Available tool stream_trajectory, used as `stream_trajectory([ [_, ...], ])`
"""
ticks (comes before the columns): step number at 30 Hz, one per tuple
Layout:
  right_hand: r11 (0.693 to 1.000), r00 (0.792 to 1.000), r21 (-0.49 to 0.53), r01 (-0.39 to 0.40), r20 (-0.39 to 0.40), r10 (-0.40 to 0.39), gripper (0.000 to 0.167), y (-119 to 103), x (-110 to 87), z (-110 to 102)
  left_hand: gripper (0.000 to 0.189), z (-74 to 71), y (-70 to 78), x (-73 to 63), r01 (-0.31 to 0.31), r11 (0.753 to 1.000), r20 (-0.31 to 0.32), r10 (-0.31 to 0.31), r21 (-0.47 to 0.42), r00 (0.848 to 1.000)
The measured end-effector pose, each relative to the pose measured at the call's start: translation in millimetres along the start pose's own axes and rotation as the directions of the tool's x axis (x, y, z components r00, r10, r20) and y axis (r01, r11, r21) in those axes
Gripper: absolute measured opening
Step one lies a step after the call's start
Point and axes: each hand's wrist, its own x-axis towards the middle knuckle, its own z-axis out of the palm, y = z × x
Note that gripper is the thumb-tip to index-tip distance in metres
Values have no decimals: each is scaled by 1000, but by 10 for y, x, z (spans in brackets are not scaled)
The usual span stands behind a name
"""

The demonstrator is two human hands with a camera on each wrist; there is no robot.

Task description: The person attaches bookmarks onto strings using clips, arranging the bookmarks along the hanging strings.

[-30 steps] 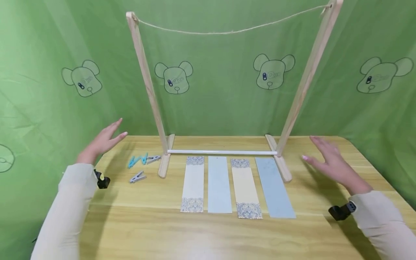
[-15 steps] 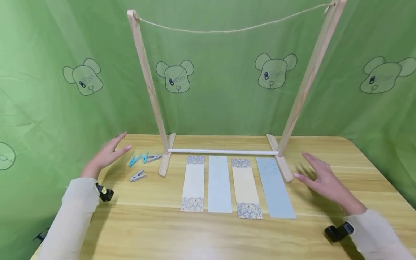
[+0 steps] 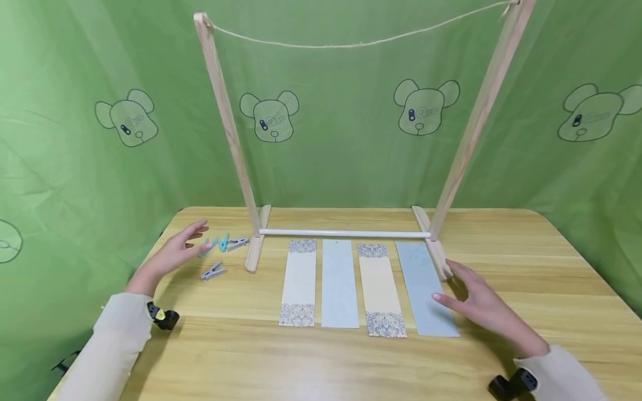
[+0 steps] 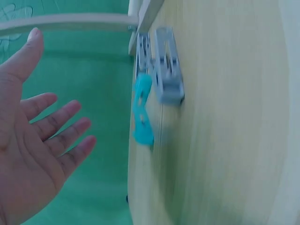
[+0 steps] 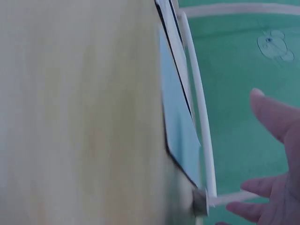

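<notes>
In the head view, the left hand (image 3: 175,256) has its fingers loosely spread at the left of the frame, near the turquoise clips (image 3: 223,243) and grey clips (image 3: 213,272) on the worktop (image 3: 271,365). The right hand (image 3: 481,303), lower right, is also spread — its thumb overlaps the rightmost blue strip (image 3: 421,284), contact unclear. Three other strips (image 3: 339,287) lie lower centre — before a wooden stand (image 3: 228,122) with a sagging string (image 3: 321,47).
</notes>
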Motion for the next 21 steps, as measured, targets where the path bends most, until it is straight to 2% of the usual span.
stream_trajectory([
  [6,998,999,29,-49,-20,49,96,-79,14,162,65,127,20,-7,4,989,42,2,-147,999],
  [9,996,996,41,-78,-49,80,101,-110,28,213,65,179,27,-17,10,983,41,-2,-186,999],
  [13,990,989,59,-126,-75,130,104,-126,23,269,67,245,15,-28,18,982,34,-12,-188,999],
  [21,973,968,117,-198,-130,213,100,-174,-22,401,71,349,-59,-85,92,975,24,-89,-201,996],
])
